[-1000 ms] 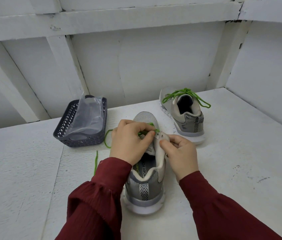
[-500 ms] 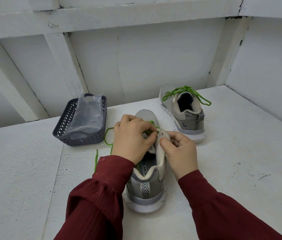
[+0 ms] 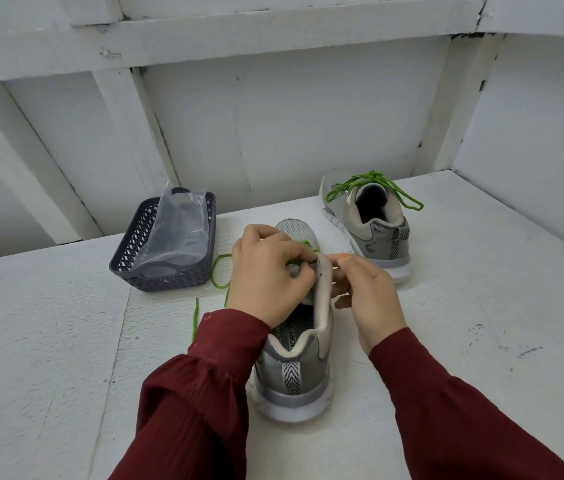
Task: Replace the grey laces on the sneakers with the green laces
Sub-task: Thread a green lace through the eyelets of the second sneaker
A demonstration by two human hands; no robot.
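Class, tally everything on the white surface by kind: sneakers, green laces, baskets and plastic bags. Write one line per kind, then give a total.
Sneakers: 2, the near sneaker and the far sneaker
Green laces: 2, the tied lace and the loose lace
Baskets: 1, the basket
Plastic bags: 1, the plastic bag in the basket
Total: 6

We have open tabletop [image 3: 481, 341] to the right of the near sneaker [image 3: 294, 379] and at far left. The basket [image 3: 166, 282] with its plastic bag [image 3: 176, 233] blocks the left rear, a loose green lace [image 3: 213, 271] trailing beside it. The far sneaker [image 3: 377, 233] stands at right rear, a narrow gap between the two sneakers. Walls [image 3: 291, 126] close the back and right.
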